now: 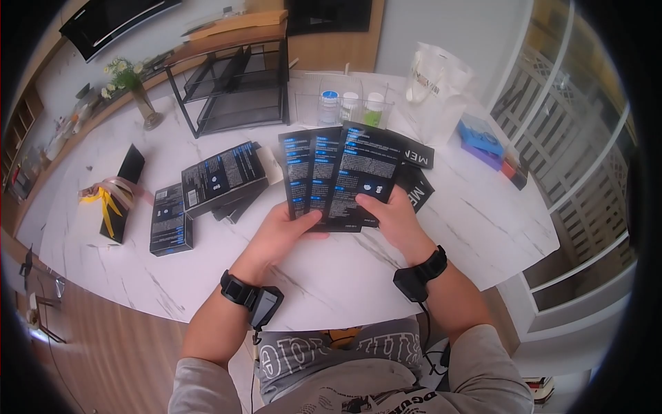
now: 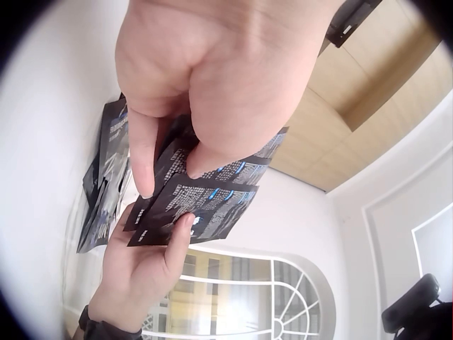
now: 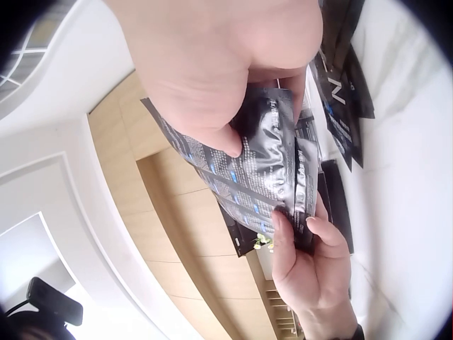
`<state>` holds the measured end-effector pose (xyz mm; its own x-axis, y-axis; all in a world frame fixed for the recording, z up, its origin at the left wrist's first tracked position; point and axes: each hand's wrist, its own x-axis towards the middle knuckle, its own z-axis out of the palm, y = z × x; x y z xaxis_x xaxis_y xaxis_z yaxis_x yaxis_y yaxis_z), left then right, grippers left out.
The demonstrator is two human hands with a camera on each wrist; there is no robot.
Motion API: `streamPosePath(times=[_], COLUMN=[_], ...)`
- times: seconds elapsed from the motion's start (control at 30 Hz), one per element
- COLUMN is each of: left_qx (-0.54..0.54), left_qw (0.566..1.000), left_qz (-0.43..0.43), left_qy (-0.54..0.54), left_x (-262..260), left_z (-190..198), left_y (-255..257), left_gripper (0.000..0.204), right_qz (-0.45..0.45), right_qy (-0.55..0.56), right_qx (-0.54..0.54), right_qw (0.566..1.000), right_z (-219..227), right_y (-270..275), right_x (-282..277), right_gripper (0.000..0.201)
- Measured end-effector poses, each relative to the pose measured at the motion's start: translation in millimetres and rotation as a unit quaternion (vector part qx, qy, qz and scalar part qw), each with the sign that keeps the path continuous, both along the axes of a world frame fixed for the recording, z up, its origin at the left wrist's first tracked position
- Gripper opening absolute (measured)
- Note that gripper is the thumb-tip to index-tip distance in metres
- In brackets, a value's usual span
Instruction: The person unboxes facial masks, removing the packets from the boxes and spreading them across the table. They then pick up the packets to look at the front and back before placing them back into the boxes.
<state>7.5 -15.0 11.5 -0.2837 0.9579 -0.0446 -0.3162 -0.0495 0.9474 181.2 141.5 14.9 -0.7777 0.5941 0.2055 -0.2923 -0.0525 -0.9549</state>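
Several black sachets with blue and white print (image 1: 367, 165) are fanned out above the table, overlapping one another. My left hand (image 1: 281, 234) pinches their lower left part, thumb on the printed face. The lower right part is pinched by my right hand (image 1: 396, 219), its thumb also on the front. In the left wrist view the sachets (image 2: 202, 205) stand between both hands; in the right wrist view their glossy edge (image 3: 272, 142) shows. Behind my right hand more black sachets with large white letters (image 1: 418, 188) lie on the table. Fingers behind the held sachets are mostly hidden.
Black printed boxes (image 1: 224, 178) lie to the left, beside a black box with a yellow ribbon (image 1: 123, 196). Further back are a black mesh rack (image 1: 241, 103), a clear holder with bottles (image 1: 350, 105), a white bag (image 1: 438, 90) and blue and purple boxes (image 1: 480, 141).
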Motion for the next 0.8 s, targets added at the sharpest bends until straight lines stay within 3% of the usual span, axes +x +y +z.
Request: streamPosePath(times=[0.17, 0.37, 0.8], left_qx=[-0.002, -0.008, -0.026], left_qw=[1.000, 1.000, 0.999], left_qz=[0.002, -0.011, -0.011], left_qy=[0.018, 0.011, 0.040], left_x=[1, 1, 0], left_z=[1, 2, 1], left_y=[0, -1, -1], left_gripper=[0.023, 0.028, 0.023], right_qz=[-0.002, 0.006, -0.012], right_qy=[-0.055, -0.019, -0.033], right_qx=[0.040, 0.002, 0.038], right_qw=[0.998, 1.000, 0.999], right_z=[2, -9, -10], right_y=[-4, -3, -3], right_x=[0, -3, -4], right_gripper=[0.030, 0.028, 0.028])
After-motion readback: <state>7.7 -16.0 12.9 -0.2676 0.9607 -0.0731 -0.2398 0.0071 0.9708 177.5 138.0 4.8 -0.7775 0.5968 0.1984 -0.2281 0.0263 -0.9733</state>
